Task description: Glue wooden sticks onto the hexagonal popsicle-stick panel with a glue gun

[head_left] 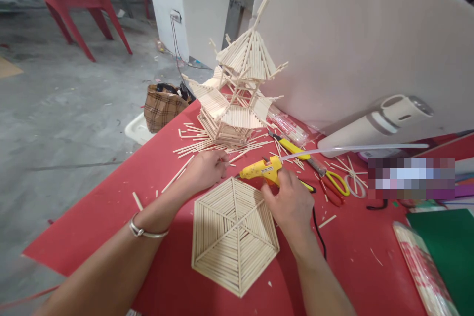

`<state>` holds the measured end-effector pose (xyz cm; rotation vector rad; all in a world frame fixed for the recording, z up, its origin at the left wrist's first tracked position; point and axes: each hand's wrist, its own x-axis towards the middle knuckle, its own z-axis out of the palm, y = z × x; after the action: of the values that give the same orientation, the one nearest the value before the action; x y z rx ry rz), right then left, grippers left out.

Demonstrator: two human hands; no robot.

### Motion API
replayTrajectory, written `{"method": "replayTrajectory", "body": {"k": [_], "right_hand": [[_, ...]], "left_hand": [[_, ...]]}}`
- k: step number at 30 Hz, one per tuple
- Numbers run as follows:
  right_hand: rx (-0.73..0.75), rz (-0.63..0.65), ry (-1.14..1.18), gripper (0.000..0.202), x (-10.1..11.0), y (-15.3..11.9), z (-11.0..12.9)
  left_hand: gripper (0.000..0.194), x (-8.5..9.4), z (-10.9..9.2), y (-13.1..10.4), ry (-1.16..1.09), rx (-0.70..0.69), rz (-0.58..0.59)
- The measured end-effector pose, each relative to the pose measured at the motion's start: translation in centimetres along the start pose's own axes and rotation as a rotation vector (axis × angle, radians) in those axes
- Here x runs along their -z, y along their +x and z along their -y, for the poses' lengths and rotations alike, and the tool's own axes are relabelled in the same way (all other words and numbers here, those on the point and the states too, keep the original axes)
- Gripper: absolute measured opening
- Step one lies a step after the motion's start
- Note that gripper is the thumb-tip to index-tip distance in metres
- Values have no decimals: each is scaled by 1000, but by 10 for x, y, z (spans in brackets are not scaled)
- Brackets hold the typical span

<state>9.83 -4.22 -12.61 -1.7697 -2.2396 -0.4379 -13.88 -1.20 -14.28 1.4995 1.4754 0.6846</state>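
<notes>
My right hand [291,197] grips a yellow hot glue gun [259,170], its nozzle pointing left over the top corner of a hexagonal panel. A long clear glue stick [355,148] juts from the gun's back. The hexagonal panel of wooden sticks [218,242] lies flat on the red table, below and between both hands. My left hand [207,170], with a silver bangle on the wrist, is closed just beyond the panel's upper left edge, fingertips near loose sticks [196,145]. Whatever those fingers hold is hidden. Behind them stands a tiered stick pagoda [240,118].
A yellow utility knife [294,149], yellow-handled scissors [336,182] and stick scraps lie right of the pagoda. A white cylinder [370,128] leans by the wall. Packaged sticks [422,266] and a green sheet [444,242] are at right. A checked bag [165,106] sits beyond the table.
</notes>
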Motion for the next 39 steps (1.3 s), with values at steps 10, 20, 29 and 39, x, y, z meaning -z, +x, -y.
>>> {"method": "replayTrajectory", "body": {"k": [10,20,29,39], "right_hand": [[-1,9,-20,30,2,-1,2],[-1,6,-27,28,3,0,3],[-4,31,-43,28,6,0,4],[-10,44,-60,25,6,1,3]], "left_hand": [[15,0,3,1,52,9,4],[14,2,-6,-1,62,22,6],[14,3,-6,-2,79,8,0],[15,2,-6,-2,94,14,-1]]}}
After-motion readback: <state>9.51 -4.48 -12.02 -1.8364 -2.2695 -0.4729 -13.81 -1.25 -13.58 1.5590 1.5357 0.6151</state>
